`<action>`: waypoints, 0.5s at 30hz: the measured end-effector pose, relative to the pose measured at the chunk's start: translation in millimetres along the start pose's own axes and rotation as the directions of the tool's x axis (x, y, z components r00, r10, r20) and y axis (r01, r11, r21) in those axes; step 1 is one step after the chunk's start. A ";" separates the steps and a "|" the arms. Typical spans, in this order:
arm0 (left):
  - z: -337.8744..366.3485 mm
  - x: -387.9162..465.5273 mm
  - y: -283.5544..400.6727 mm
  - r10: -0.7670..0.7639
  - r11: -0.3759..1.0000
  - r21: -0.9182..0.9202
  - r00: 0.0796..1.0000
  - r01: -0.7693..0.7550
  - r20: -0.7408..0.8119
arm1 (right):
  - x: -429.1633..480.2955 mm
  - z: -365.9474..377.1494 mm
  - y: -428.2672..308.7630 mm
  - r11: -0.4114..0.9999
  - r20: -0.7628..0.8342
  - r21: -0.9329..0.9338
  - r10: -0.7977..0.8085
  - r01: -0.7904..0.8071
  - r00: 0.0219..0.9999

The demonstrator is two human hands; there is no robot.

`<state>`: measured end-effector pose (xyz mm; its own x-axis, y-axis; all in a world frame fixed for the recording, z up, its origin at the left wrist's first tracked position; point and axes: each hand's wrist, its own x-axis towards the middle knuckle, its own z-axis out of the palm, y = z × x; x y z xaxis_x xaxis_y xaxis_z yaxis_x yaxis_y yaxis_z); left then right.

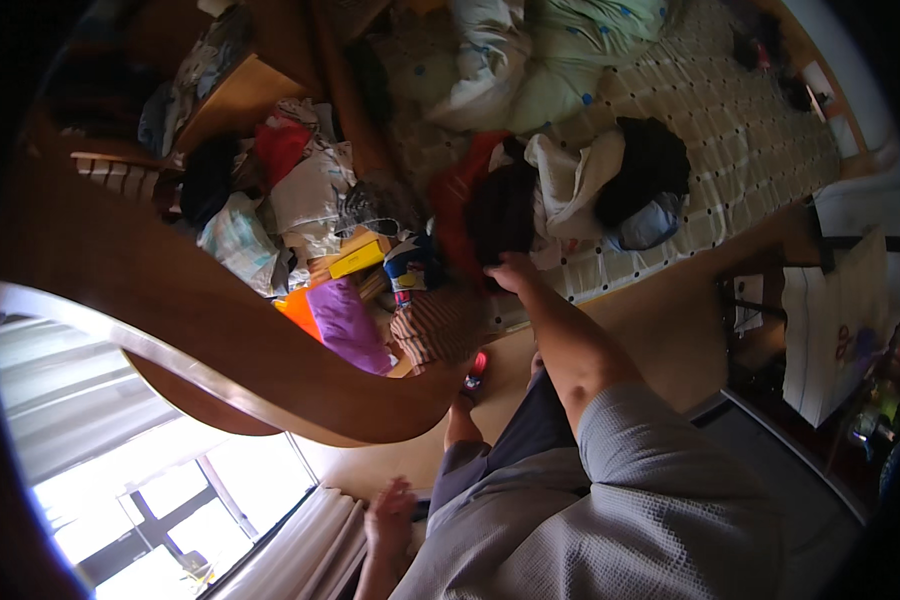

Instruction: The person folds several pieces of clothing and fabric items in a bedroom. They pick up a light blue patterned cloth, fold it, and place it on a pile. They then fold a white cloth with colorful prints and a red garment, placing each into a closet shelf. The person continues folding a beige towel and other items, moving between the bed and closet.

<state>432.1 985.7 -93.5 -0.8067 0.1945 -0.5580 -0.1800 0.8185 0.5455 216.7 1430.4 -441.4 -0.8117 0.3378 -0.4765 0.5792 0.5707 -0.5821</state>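
My right hand (514,273) reaches to the near edge of the bed, its fingers closed on the lower end of a dark garment (501,206). Red cloth (450,199) lies along that garment's left side. Beyond it on the bed sit a cream garment (576,184), a black garment (649,166) and a light blue cloth (649,223). Low by my left side, my left hand (391,510) hangs blurred near the curtain, with nothing seen in it and its fingers loosely apart.
A wooden cabinet with a curved panel (270,352) stands at left. Its shelves hold heaped clothes (311,191), a yellow box (356,258), purple cloth (349,326) and striped cloth (435,326). A quilt (562,75) lies on the checked bed sheet (727,142). A cluttered table (832,330) is at right.
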 end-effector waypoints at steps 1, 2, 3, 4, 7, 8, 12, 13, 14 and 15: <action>16.3 -8.3 9.3 -0.067 0.992 -0.108 0.996 0.073 0.057 | 2.3 5.5 3.2 0.998 0.069 -0.055 -0.038 0.042 0.997; 23.0 -11.7 12.9 0.000 0.999 0.040 0.987 -0.007 0.164 | 2.2 8.2 3.9 0.993 0.012 -0.083 -0.084 0.085 0.996; 26.8 -14.3 12.3 0.035 0.976 0.192 0.950 -0.099 0.312 | -2.7 6.4 6.7 0.995 -0.011 0.080 -0.051 0.051 0.999; 27.8 -14.7 8.4 0.020 0.992 0.113 0.932 -0.065 0.362 | -14.7 2.1 11.1 0.972 -0.030 0.235 -0.017 0.024 0.999; 18.6 -0.6 -12.9 -0.133 0.988 0.130 0.875 0.081 0.465 | -65.5 -23.6 23.1 0.946 0.005 0.302 -0.125 0.118 0.992; 13.4 8.2 -19.0 -0.183 0.972 0.215 0.873 0.092 0.453 | -82.9 -36.1 26.8 0.949 0.032 0.275 -0.166 0.151 0.986; 0.6 41.8 -15.0 -0.216 0.954 0.259 0.947 0.153 0.237 | -137.0 -88.8 22.6 0.923 0.207 0.384 -0.103 0.016 0.973; -2.4 49.1 -5.9 -0.227 0.958 0.229 0.947 0.175 0.227 | -148.1 -100.5 15.5 0.871 0.208 0.492 -0.105 -0.011 0.972; -5.1 55.2 6.1 -0.229 0.963 0.193 0.951 0.189 0.210 | -159.3 -112.3 6.4 0.812 0.229 0.580 -0.088 -0.063 0.969; -6.2 59.5 20.1 -0.200 0.978 0.111 0.939 0.175 0.280 | -169.2 -123.6 -5.1 0.744 0.274 0.653 -0.057 -0.142 0.960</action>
<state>377.0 1010.4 -111.8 -0.5635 0.1707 -0.8083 -0.2552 0.8946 0.3668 341.7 1462.9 -276.4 -0.7914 0.0867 -0.6051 0.5958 -0.1117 -0.7953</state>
